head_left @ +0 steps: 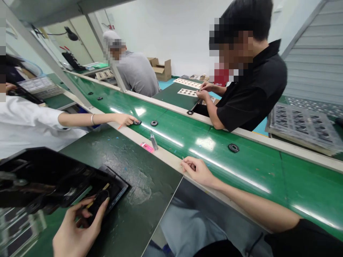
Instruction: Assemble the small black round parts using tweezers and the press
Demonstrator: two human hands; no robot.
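My left hand (81, 225) is at the lower left, its fingers and thumb closed around a round black part (99, 202) at the base of a black press-like fixture (53, 178). The fixture stands on the dark green table (142, 178). My right hand (199, 171) rests at the near pale rail (171, 160) of the green conveyor belt (214, 153). Its fingertips pinch a thin, small pointed item (183, 159), too small to name. A black ring-shaped part (233, 147) lies on the belt beyond my right hand.
A person's hand (125, 119) touches a black part on the belt at the left, beside another black ring (154, 123). Tweezers (153, 141) and a pink item (147, 147) sit on the near rail. Across the belt, a person in black (254, 82) handles small parts.
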